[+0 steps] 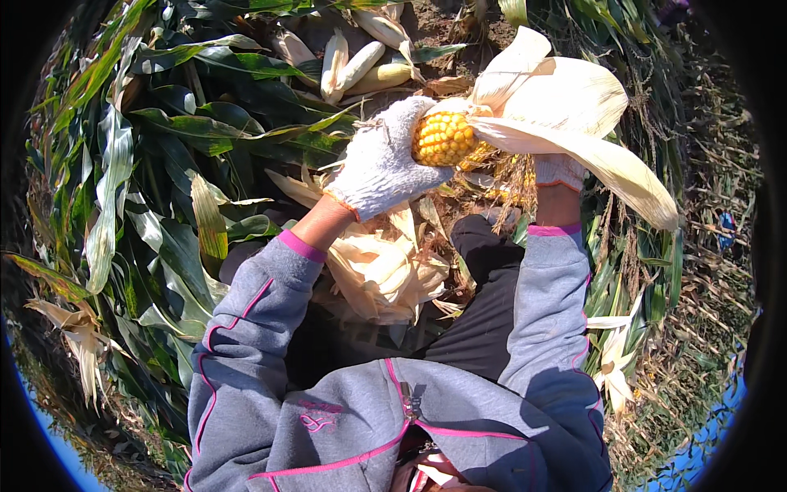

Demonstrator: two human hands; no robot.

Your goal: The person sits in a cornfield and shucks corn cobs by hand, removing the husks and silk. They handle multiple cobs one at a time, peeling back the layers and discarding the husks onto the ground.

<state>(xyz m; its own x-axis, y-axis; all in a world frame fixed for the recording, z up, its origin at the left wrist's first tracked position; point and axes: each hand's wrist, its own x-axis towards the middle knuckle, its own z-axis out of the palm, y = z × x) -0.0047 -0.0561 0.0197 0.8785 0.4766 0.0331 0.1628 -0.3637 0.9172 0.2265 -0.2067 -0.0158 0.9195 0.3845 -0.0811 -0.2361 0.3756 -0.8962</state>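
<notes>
We take the corn ear (444, 138) as our landmark: yellow kernels exposed at its near end, held up above the person's lap.

Pale dry husk leaves (566, 115) are peeled back from the ear and fan out to its right, one long leaf drooping down and away.

The left hand (385, 160), in a white knit glove, is closed around the ear from its left side, fingers wrapped over the top of the cob.

The right hand (559, 170), also gloved, sits just below and right of the ear, mostly hidden behind the husk leaves; we cannot tell how far it is closed or what it grips.

Below the ear, a heap of stripped husks (381, 271) lies in the lap.

Above and left of the ear, several husked pale cobs (354, 67) lie on the ground.

Farther left of the ear, green corn leaves (164, 164) cover the ground.
</notes>
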